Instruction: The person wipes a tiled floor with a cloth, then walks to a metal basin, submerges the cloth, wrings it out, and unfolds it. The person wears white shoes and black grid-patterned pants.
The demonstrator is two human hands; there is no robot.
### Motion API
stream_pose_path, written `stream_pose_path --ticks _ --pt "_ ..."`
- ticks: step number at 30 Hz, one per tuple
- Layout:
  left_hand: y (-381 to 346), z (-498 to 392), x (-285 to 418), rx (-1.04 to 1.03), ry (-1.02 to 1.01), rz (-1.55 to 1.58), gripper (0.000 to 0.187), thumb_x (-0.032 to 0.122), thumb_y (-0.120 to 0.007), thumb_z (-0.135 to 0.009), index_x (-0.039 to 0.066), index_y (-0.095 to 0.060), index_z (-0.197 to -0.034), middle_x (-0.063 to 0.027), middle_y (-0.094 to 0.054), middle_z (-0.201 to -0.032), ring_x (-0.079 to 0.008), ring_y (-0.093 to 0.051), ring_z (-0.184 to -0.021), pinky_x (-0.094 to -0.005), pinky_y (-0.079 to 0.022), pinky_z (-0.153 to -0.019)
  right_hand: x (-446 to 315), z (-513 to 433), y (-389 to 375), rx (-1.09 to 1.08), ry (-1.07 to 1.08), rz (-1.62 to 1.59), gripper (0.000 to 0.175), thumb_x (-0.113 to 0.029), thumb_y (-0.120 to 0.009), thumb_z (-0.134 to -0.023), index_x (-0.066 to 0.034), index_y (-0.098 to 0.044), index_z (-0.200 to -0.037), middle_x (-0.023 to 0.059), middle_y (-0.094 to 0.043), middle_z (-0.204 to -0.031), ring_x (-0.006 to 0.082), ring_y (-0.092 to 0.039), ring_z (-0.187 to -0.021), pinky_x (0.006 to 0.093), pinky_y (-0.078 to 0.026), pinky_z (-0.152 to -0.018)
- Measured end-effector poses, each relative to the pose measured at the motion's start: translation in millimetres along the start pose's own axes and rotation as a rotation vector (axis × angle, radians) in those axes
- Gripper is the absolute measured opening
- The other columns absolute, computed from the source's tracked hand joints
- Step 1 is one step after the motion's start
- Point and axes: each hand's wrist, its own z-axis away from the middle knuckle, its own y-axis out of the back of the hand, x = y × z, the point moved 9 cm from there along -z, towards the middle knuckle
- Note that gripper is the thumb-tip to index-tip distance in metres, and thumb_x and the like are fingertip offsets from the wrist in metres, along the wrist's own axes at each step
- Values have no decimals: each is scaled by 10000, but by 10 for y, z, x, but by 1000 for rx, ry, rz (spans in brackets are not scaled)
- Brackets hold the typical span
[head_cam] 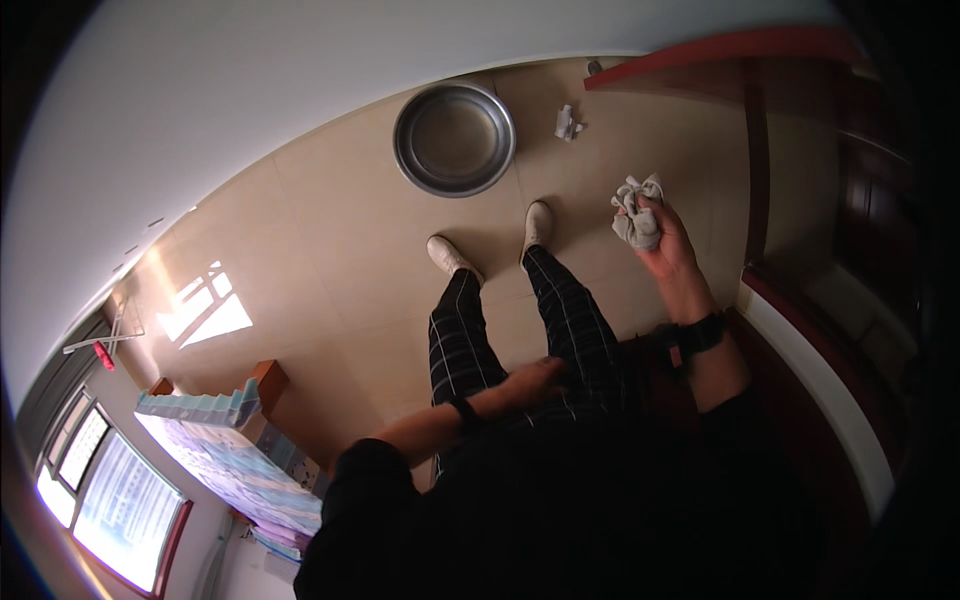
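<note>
My right hand point(670, 244) is raised on the right side of the view, with its fingers closed around a crumpled greyish-white cloth point(636, 214). The cloth hangs in bunched folds above the tiled floor. My left hand point(536, 379) is low in front of my thighs, blurred and dim, so its fingers and anything in them cannot be made out. Beyond my shoes sits a round metal basin point(454, 189) on the floor near the wall. Whether it holds water is unclear. A small crumpled white piece point(567, 124), paper or cloth, lies to the right of the basin.
A white wall point(262, 82) runs behind the basin. To the right are a red door point(720, 46) and a dark red floor strip point(756, 180). A bed with a patterned cover point(232, 457) stands at lower left, near a window point(127, 495). Sunlight point(206, 311) falls on the tiles.
</note>
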Motion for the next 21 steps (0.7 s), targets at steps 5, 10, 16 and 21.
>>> stream_pose_path --ticks 5,10,16,21 --pt "-184 -289 144 103 -233 42 483 198 -720 -743 61 -525 -1162 -153 -511 -1104 -343 -528 -1019 -405 -475 -866 367 -279 -252 -19 -70 44 186 -106 -590 -870 -25 -549 -1032 76 -602 -954 183 -590 -850 329 -498 -773" --pt "-350 -446 169 97 -276 -164 314 184 -686 -690 58 -579 -958 -132 -556 -989 -306 -542 -998 -408 -486 -808 682 -619 -454 -33 -141 136 239 -115 -594 -863 -8 -544 -1071 78 -602 -980 181 -591 -879 326 -499 -797" --pt "-670 -450 83 34 -308 -80 190 124 -614 -740 59 -600 -919 -150 -613 -881 -330 -603 -827 -412 -500 -750 991 -827 -710 -80 -179 132 260 -124 -603 -850 -5 -549 -1075 83 -607 -1005 195 -590 -889 331 -495 -824" --pt "-800 -314 148 -271 -371 269 117 106 -570 -787 51 -624 -875 -154 -638 -841 -342 -610 -782 -394 -499 -709 1117 -876 -883 -105 -202 102 244 -126 -602 -844 -12 -562 -1057 85 -611 -976 207 -592 -886 345 -496 -822"
